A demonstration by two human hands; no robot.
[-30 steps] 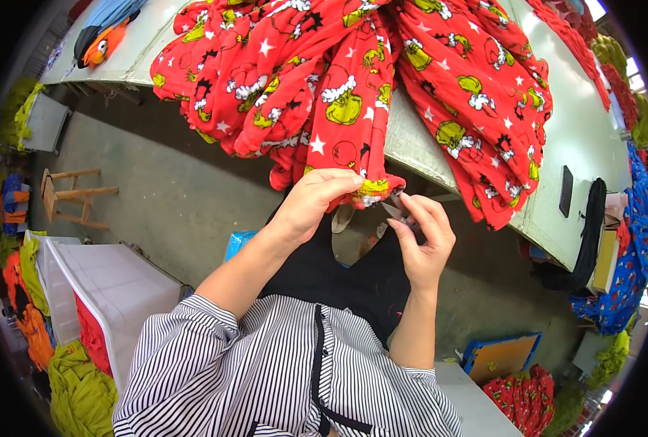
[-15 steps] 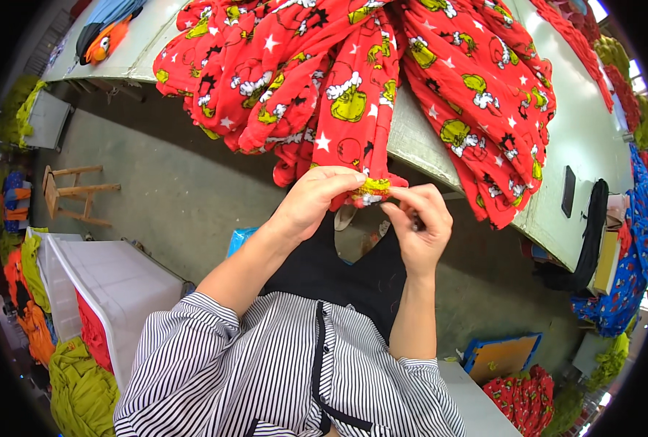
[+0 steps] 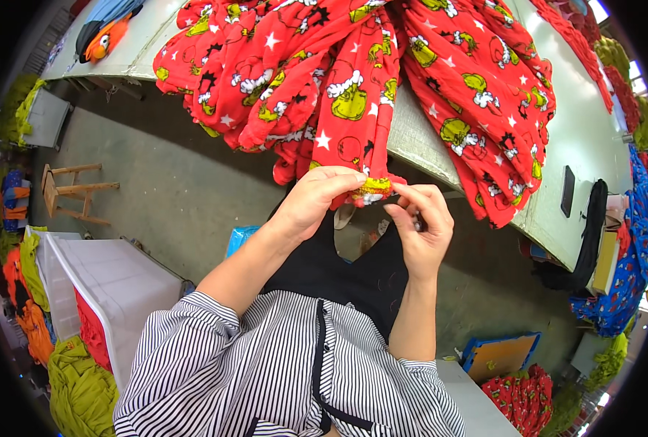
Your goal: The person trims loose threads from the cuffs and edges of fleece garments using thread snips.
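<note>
A red fleece garment (image 3: 349, 131) with green cartoon faces and white stars hangs down toward me over the table's near edge. My left hand (image 3: 313, 200) pinches its narrow end, a folded cuff (image 3: 373, 188), between thumb and fingers. At the cuff's right side is my right hand (image 3: 422, 218), its index fingertip touching the edge and its thumb just below. The other fingers curl in, with a small dark thing partly showing among them, too hidden to name.
More of the same red fabric (image 3: 477, 109) drapes across the pale table (image 3: 440, 149). A dark flat phone-like object (image 3: 568, 191) lies on the right. Left of me stand a wooden stool (image 3: 80, 191) and a white bin (image 3: 120, 277), with green cloth (image 3: 80, 390) beside it.
My right hand has shifted slightly right along the cuff's edge, its index finger and thumb a little further from the left hand. The left hand keeps its pinch in place.
</note>
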